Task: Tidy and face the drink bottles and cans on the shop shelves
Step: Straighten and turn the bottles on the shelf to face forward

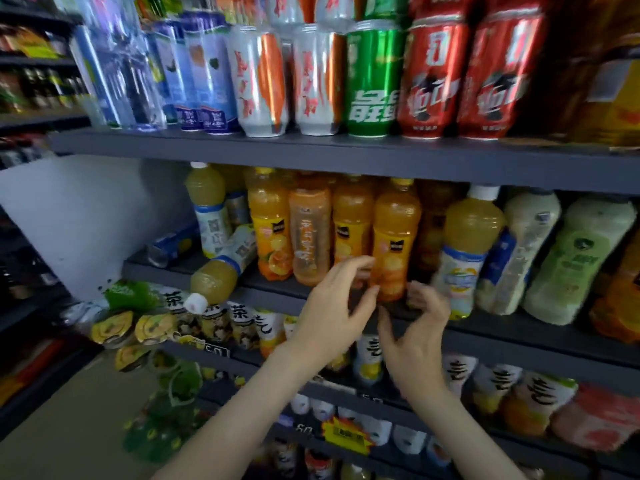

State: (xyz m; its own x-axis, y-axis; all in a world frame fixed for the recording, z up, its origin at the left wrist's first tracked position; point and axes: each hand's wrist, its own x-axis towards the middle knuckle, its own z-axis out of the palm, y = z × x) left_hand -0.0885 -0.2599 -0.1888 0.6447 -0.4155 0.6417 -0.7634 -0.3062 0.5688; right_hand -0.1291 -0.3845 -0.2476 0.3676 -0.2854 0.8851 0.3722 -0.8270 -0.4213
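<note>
Grip-wise, left hand (332, 301) and right hand (417, 332) curl at either side of the base of a yellow-labelled orange plastic juice bottle (394, 237) at the front edge of the dark grey middle shelf (519, 341), contact too blurred to tell; facing seems in hand, next probably squaring its label forward.

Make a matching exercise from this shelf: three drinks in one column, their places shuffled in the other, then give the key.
1. green can
2. fallen bottle
3. orange bottle

A. cap pokes past the middle shelf edge
B. stands on the upper shelf
C. upright between left hand and right hand

Pairs: 1-B, 2-A, 3-C
</note>
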